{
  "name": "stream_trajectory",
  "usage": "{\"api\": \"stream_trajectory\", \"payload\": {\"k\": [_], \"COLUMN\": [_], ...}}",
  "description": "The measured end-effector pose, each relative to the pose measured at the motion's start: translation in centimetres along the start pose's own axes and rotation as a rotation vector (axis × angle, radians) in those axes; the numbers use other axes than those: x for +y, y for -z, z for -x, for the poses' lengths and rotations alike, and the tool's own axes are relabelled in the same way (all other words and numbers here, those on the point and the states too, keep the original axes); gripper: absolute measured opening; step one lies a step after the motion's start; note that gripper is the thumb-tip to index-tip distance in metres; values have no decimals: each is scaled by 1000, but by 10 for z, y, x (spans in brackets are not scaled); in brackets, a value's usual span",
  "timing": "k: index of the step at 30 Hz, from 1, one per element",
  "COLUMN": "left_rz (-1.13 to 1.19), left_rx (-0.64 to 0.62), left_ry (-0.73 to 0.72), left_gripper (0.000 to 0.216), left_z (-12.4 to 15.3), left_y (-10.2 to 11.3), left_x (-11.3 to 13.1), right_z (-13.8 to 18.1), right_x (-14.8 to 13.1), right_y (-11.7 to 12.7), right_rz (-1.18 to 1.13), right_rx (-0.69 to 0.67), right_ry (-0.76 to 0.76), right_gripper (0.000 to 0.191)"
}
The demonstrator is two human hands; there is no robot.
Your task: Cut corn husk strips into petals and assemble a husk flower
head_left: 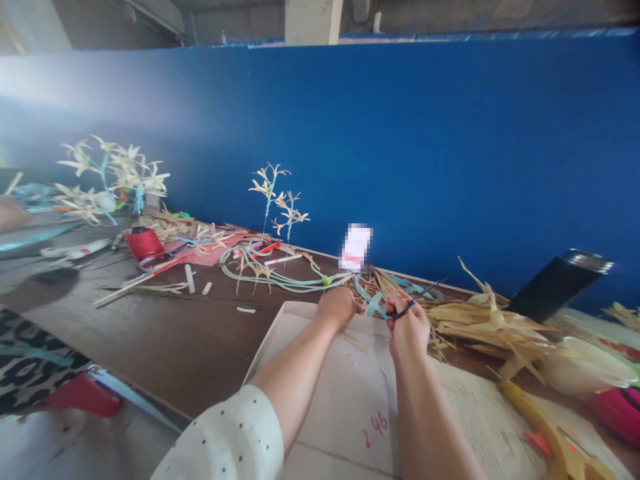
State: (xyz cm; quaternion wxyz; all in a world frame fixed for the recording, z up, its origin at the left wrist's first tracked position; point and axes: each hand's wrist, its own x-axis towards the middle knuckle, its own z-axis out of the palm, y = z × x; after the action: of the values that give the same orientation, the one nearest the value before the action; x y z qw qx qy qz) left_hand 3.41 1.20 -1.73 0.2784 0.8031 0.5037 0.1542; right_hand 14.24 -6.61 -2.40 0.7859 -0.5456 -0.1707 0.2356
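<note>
My left hand (339, 305) is at the far edge of a shallow white box lid (320, 413), beside a pale blue tube and dried strips. Its fingers curl downward, and what lies in them is hidden. In my right hand (411, 330) are dark-handled scissors (403, 311), their blades pointing up and to the right. A loop of light blue ribbon (375, 305) lies between the two hands. Dried corn husks (480, 323) are heaped just right of the scissors. A coiled pale blue tube (280, 287) spreads out to the left of my left hand.
Husk flowers on blue stems (270, 190) stand along the blue wall (450, 147). At right are a leaning black tumbler (555, 287), a white bowl (585, 367) and a yellow glue gun (545, 427). Further left lie a red spool (144, 243) and another person's hand (13, 215).
</note>
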Motion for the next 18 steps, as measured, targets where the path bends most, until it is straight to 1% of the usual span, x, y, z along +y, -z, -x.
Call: {"api": "stream_trajectory", "payload": {"k": [4, 6, 9, 11, 14, 18], "left_rz": [55, 109, 216, 279, 385, 541], "left_rx": [9, 11, 31, 66, 118, 169], "left_ry": [-13, -13, 3, 4, -49, -129], "left_gripper": [18, 16, 17, 20, 26, 28], "left_z": [-3, -5, -9, -12, -13, -8], "left_y": [-3, -2, 0, 2, 4, 9], "left_x": [-3, -5, -8, -10, -13, -11], "right_z": [0, 0, 0, 0, -1, 0], "right_x": [1, 1, 0, 1, 3, 4], "right_y": [1, 1, 1, 1, 2, 1], "right_rz": [10, 4, -19, -20, 8, 89], "right_rx": [-24, -25, -27, -31, -48, -105], "right_ry": [17, 15, -1, -5, -9, -2], "right_gripper": [39, 39, 39, 40, 44, 47]}}
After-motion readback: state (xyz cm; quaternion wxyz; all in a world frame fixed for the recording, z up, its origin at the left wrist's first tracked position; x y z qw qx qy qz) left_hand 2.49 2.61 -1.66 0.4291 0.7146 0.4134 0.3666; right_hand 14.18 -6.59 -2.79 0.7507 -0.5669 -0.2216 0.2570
